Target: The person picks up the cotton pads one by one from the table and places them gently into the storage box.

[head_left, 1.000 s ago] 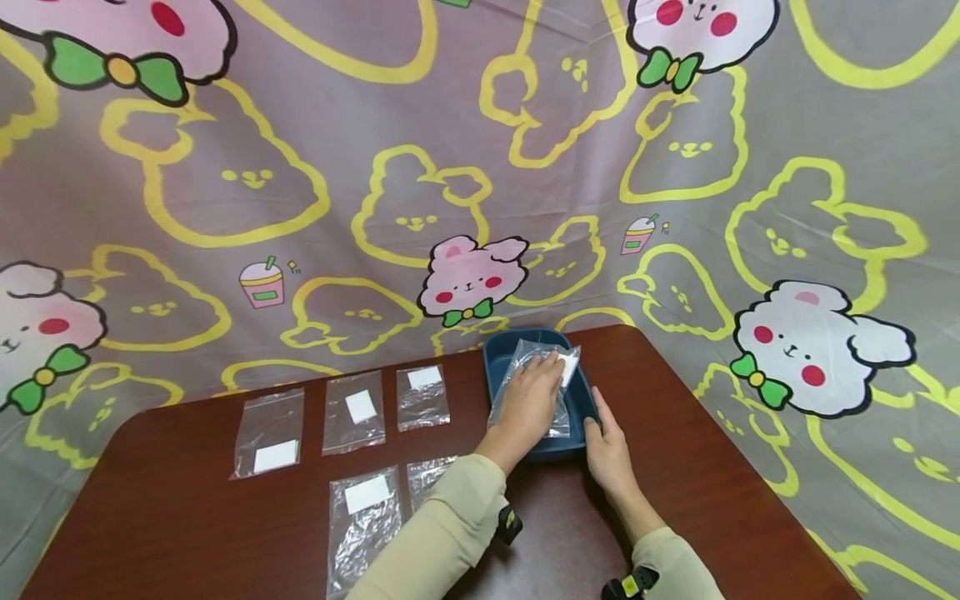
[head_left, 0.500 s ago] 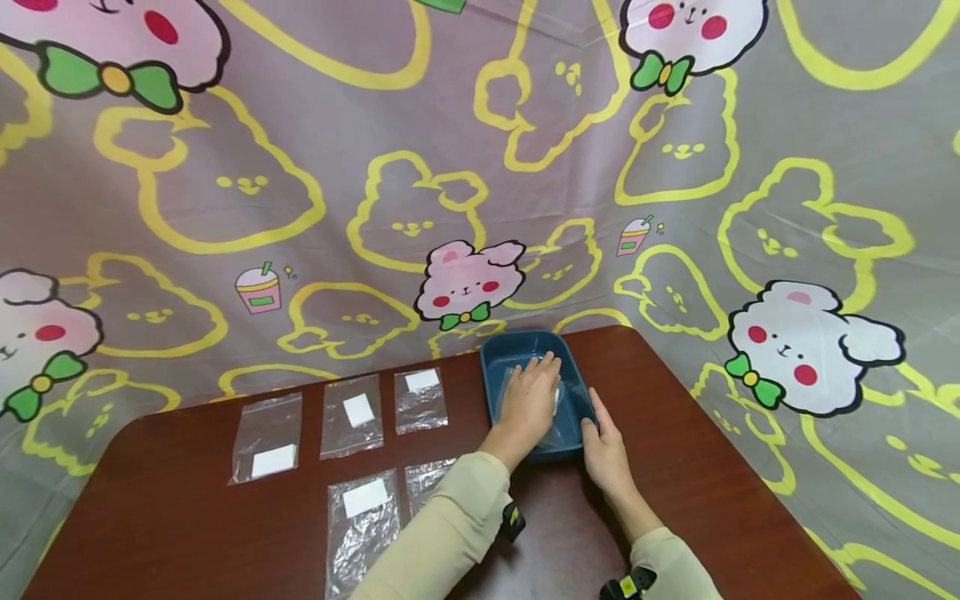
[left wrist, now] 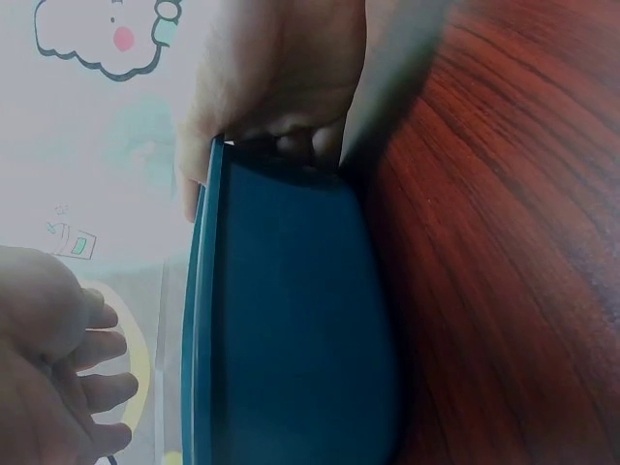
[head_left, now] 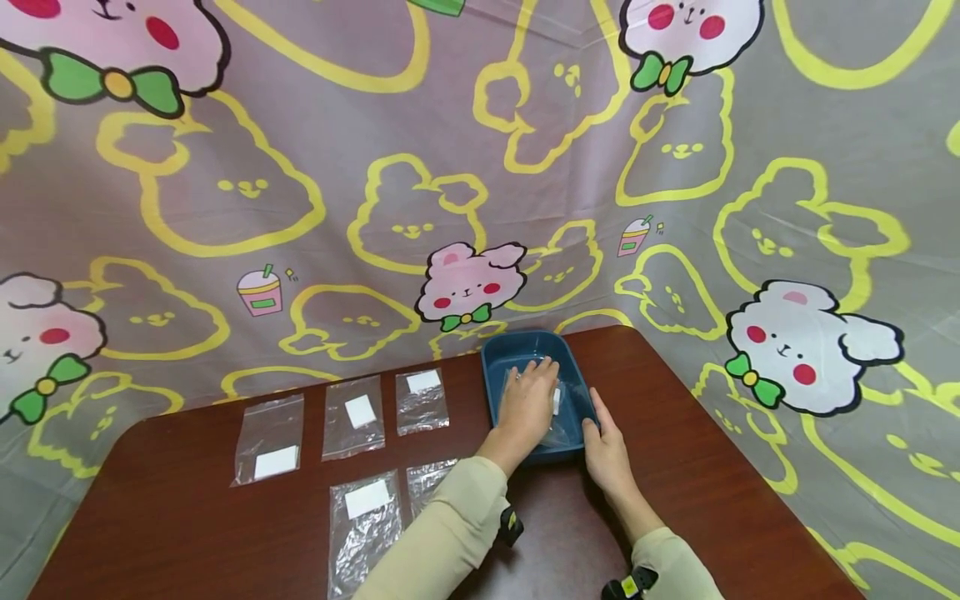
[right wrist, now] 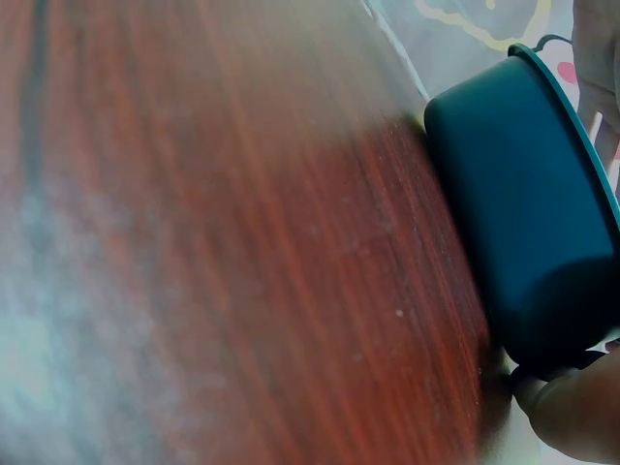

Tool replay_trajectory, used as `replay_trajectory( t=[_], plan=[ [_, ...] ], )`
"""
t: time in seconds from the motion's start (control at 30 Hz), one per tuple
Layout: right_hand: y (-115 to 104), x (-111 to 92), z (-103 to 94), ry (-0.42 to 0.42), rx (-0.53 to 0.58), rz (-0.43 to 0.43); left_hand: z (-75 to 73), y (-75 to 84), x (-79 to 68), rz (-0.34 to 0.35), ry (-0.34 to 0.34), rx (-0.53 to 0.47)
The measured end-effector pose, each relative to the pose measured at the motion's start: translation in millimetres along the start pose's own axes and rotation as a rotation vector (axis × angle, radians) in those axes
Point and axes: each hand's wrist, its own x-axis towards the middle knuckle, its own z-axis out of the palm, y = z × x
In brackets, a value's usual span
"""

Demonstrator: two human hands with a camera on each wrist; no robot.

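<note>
The clear zip bag (head_left: 556, 437) lies inside the blue plastic tray (head_left: 525, 343), toward its near half, with a white card (head_left: 557, 402) showing beside the fingers above it. The left hand (head_left: 527, 400) is over the tray, palm down, its fingers loosely extended and not curled round anything; whether the fingertips touch the bag is hidden. The right hand (head_left: 609, 454) grips the tray at its right side near the front corner, thumb over the rim and fingers against the outer wall.

The bag is probably very light and limp, with slick film that may slide, crease or cling to skin. The card looks like its only firm part, so a pinch through the film at the card's edge, or along the zip strip, should hold better than one on the loose plastic. Nothing about it seems fragile, though the card could bend. The tray looks stiff and fairly light, likely to skid if pushed; its turned-out rim gives a good hold.

Left of the tray, more card-bearing bags lie flat on the worktop (head_left: 187, 517): one nearest (head_left: 422, 404), one next (head_left: 352, 429), one farthest (head_left: 268, 425). Nearer the person than these are another (head_left: 363, 537) and one partly hidden (head_left: 426, 477) by the left sleeve (head_left: 442, 533).
</note>
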Motion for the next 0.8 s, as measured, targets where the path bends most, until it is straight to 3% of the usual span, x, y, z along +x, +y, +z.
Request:
replay_trajectory(
  t=[0.23,0.57,0.8],
  plan=[
    [1,2,-0.6,0.008,0.006,-0.013,-4.0,-4.8,-7.1,0.033,0.032,0.043],
    [1,1,-1.2,0.008,-0.002,-0.041,-8.9,-15.9,-23.0,0.009,0.081,0.051],
    [2,1,-1.7,-0.001,-0.001,-0.016,-14.8,-27.7,-37.3,0.012,0.132,0.046]
  ],
)
